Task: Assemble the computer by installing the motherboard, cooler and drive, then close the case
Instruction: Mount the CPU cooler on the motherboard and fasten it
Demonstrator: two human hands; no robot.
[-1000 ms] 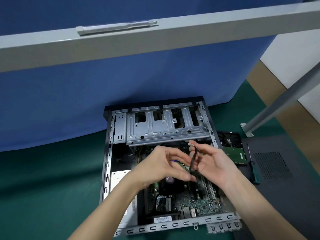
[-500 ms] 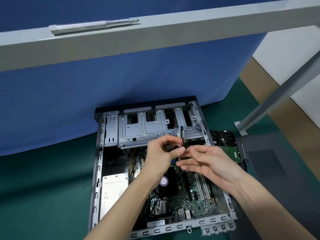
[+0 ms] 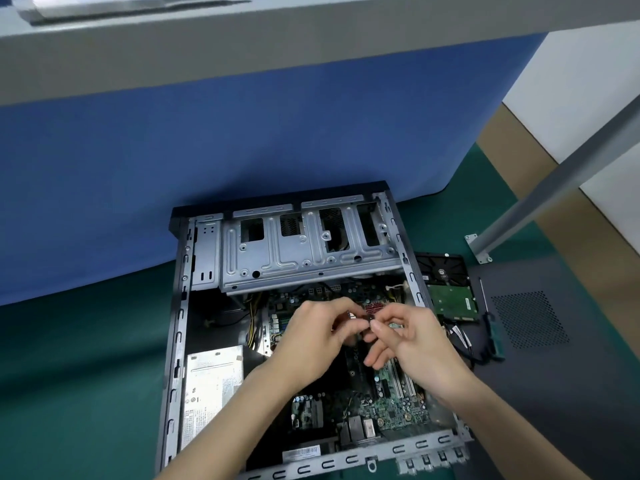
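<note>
An open computer case [image 3: 180, 327] lies flat on the green mat, with the motherboard [image 3: 391, 407] inside it. Above the board, my left hand [image 3: 318, 337] and my right hand [image 3: 412, 344] meet at the fingertips. Together they pinch a small black cable connector [image 3: 370, 318]. The silver drive cage [image 3: 304, 258] spans the case's far end. A hard drive [image 3: 450, 296] lies circuit side up just outside the case's right wall. The power supply [image 3: 213, 386] sits at the case's left.
A dark side panel [image 3: 540, 327] lies on the mat right of the case, with a screwdriver [image 3: 490, 327] at its left edge. A grey metal frame leg [image 3: 554, 181] slants down to a foot plate near the drive. Blue cloth hangs behind the case.
The black cable that stood up between my hands has come down. Both hands have moved lower over the motherboard, fingertips closer together. The camera tilted down and nearer.
</note>
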